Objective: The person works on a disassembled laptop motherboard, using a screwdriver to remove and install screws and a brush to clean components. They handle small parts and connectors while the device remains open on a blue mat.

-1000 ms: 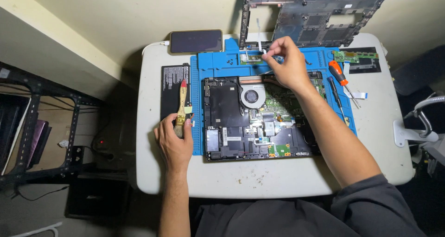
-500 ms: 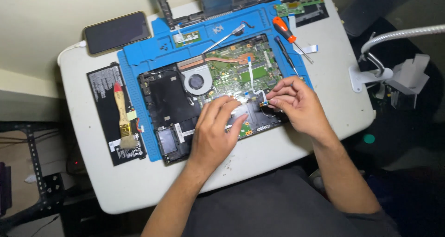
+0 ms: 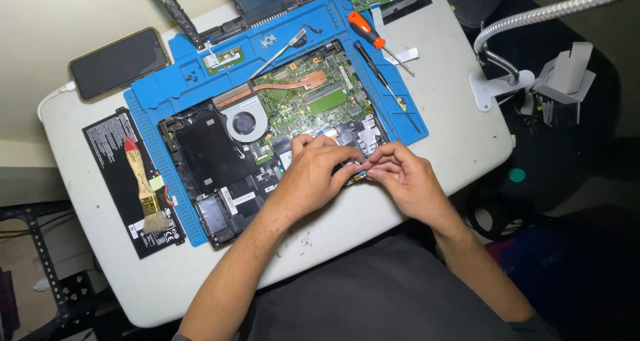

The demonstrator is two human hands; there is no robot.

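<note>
An opened laptop base [image 3: 267,141] lies on a blue work mat [image 3: 180,88], with a green circuit board, a round fan and a copper heat pipe exposed. Both hands meet at its near right edge. My left hand [image 3: 313,174] and my right hand [image 3: 400,174] pinch a small circuit board piece [image 3: 359,174] between their fingertips. Most of that piece is hidden by the fingers.
On the white table [image 3: 453,121] lie a black phone [image 3: 119,62], a flat black battery [image 3: 113,161] with a wooden brush [image 3: 143,184] on it, an orange-handled screwdriver [image 3: 373,38] and a black screwdriver [image 3: 380,78]. A lamp arm [image 3: 533,21] rises at right. The laptop lid stands at the back.
The view has swung so the table sits more to the left. My hands have moved from the laptop's middle to its near right edge and closed together on a small piece.
</note>
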